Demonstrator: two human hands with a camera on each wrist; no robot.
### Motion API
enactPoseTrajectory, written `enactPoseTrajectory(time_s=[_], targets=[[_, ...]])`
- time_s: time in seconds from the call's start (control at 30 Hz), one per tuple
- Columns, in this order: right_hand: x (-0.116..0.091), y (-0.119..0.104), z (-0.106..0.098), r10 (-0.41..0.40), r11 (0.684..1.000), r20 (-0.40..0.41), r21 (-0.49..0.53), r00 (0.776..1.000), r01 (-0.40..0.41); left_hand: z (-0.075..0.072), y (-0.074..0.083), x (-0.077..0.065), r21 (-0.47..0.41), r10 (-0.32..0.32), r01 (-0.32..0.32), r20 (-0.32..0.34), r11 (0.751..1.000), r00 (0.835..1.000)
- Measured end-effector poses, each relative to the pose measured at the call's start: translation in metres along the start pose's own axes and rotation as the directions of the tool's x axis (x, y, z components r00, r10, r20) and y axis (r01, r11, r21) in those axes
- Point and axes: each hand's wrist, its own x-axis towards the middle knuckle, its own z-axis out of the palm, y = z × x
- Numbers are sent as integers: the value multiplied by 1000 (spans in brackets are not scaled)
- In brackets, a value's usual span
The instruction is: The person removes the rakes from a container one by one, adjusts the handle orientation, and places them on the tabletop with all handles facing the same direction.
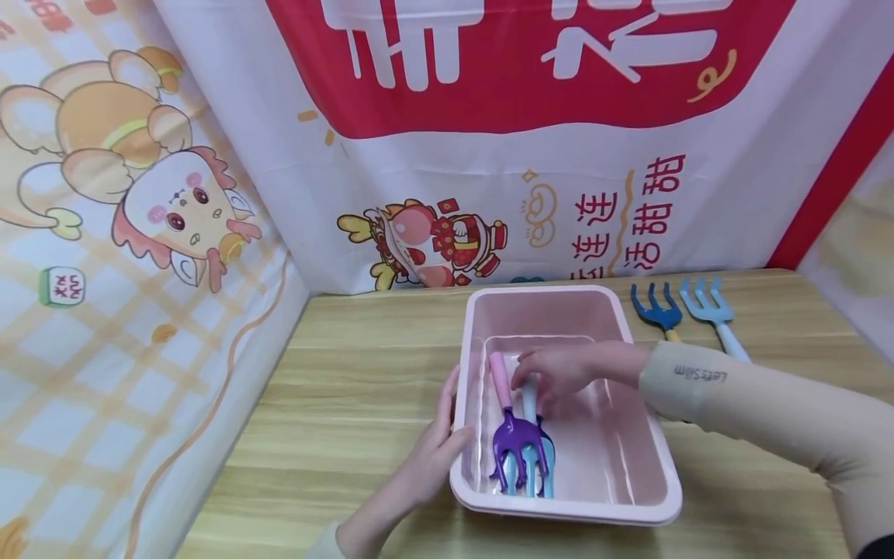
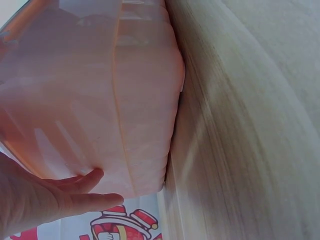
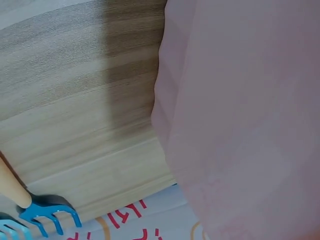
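Note:
A pink plastic bin (image 1: 601,508) stands on the table, and several small hand forks lie inside along its left side. Topmost is a purple fork (image 1: 518,436) with a pink handle. Beside and partly under it lies a light blue fork (image 1: 529,400), its tines overlapped by the purple one. Reaching into the bin, my right hand (image 1: 562,369) has its fingertips around the light blue handle, whose upper end they hide. My left hand (image 1: 434,454) holds the bin's left side, thumb at the rim and fingers against the outer wall (image 2: 75,115).
Right of the bin, a blue fork (image 1: 658,310) with a yellowish handle and another light blue fork (image 1: 711,309) lie on the wooden table (image 1: 349,404). Printed cloths (image 1: 419,171) hang behind and at the left. My right forearm crosses over the bin's right rim.

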Motion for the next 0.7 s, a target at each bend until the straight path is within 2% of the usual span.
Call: enactPoseTrajectory(time_s=[0.2, 0.37, 0.5, 0.67, 0.7], targets=[[-1, 2, 0, 14, 996, 64, 84, 998, -19, 2, 1, -1, 23, 7, -6, -11, 1000, 1000], [-1, 1, -1, 53, 987, 121, 143, 991, -70, 2, 2, -1, 21, -4, 4, -5, 1000, 1000], [0, -1, 0, 89, 987, 129, 122, 988, -105, 1, 3, -1, 16, -5, 5, -3, 1000, 1000], [-2, -3, -1, 141, 988, 126, 45, 982, -148, 2, 5, -2, 13, -8, 8, -1, 1000, 1000], [-2, 2, 1, 120, 992, 117, 30, 986, -124, 2, 5, -1, 13, -10, 10, -1, 1000, 1000]])
